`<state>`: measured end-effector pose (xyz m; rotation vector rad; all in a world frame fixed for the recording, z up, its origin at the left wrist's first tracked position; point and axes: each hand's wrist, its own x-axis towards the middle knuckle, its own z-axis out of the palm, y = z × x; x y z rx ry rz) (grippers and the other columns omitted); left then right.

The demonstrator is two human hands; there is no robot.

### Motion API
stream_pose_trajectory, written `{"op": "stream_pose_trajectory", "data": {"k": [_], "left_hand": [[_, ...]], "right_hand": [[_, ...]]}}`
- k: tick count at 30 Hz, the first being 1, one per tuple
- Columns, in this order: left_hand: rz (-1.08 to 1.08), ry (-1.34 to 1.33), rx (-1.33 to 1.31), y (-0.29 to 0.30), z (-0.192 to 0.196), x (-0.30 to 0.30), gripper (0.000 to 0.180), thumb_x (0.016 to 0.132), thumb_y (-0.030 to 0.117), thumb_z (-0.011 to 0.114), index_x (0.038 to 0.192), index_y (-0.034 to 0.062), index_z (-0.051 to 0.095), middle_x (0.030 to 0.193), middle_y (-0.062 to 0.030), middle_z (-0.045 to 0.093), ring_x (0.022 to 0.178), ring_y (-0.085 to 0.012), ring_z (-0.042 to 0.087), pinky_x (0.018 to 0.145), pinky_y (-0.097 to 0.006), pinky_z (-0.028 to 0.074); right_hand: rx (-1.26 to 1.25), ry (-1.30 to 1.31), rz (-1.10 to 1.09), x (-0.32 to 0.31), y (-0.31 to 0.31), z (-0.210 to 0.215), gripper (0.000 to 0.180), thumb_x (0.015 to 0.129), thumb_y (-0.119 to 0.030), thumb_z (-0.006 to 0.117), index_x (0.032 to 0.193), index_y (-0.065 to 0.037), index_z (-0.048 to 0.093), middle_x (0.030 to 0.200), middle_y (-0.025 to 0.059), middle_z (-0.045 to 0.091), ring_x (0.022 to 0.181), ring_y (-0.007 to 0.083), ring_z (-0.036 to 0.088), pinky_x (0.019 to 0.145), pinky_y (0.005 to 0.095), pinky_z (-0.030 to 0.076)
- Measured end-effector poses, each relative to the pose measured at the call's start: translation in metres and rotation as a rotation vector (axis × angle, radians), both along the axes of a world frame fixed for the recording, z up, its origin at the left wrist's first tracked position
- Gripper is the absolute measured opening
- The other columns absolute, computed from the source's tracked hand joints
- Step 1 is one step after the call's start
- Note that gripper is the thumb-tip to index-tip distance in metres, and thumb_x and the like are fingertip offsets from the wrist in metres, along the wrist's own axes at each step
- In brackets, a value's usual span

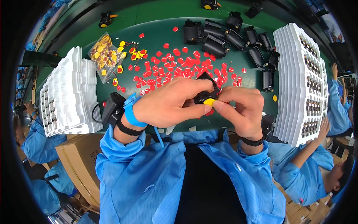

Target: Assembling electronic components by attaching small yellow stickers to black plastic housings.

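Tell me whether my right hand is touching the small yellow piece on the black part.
Touching. In the head view, the right hand has its thumb tip pressed onto the yellow piece, with no gap visible, while the left hand grips the black part.

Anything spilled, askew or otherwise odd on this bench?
Mostly the red tabs: they lie scattered loose across the green table rather than in a container. A few stray ones sit apart near the top. The left hand and right hand hold a small black part with a yellow piece; nothing looks damaged.
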<state>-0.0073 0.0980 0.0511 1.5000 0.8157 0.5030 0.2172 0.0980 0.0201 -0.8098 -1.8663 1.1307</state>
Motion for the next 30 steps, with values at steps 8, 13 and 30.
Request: {"op": "stream_pose_trajectory", "data": {"k": [8, 13, 30], "left_hand": [[0.047, 0.015, -0.056, -0.005, -0.005, -0.003, 0.018, 0.096, 0.016, 0.06, 0.096, -0.0001, 0.054, 0.062, -0.0048, 0.047, 0.055, -0.0093, 0.041, 0.049, -0.031, 0.03], [0.093, -0.132, -0.24, -0.018, 0.0, 0.005, 0.018, 0.095, 0.015, 0.062, 0.094, -0.0009, 0.054, 0.062, -0.0035, 0.045, 0.056, -0.0055, 0.038, 0.05, -0.028, 0.027], [0.241, 0.433, 0.738, -0.037, -0.077, 0.002, 0.027, 0.082, 0.004, 0.063, 0.108, 0.0008, 0.056, 0.082, -0.0182, 0.065, 0.076, -0.0372, 0.067, 0.064, -0.047, 0.052]], "right_hand": [[-0.099, 0.067, -0.008, -0.003, -0.003, -0.007, 0.021, 0.084, -0.006, 0.07, 0.104, 0.003, 0.068, 0.09, 0.0108, 0.07, 0.077, 0.0165, 0.067, 0.067, 0.0292, 0.055], [-0.236, 0.349, 0.02, -0.009, -0.008, -0.016, 0.047, 0.084, -0.005, 0.071, 0.128, 0.007, 0.06, 0.109, 0.0169, 0.069, 0.098, 0.0221, 0.07, 0.084, 0.0338, 0.058], [0.028, -0.166, 0.051, -0.005, 0.011, -0.043, 0.045, 0.071, 0.004, 0.072, 0.115, 0.0, 0.067, 0.136, 0.0191, 0.06, 0.128, 0.0328, 0.057, 0.108, 0.0412, 0.043]]}}
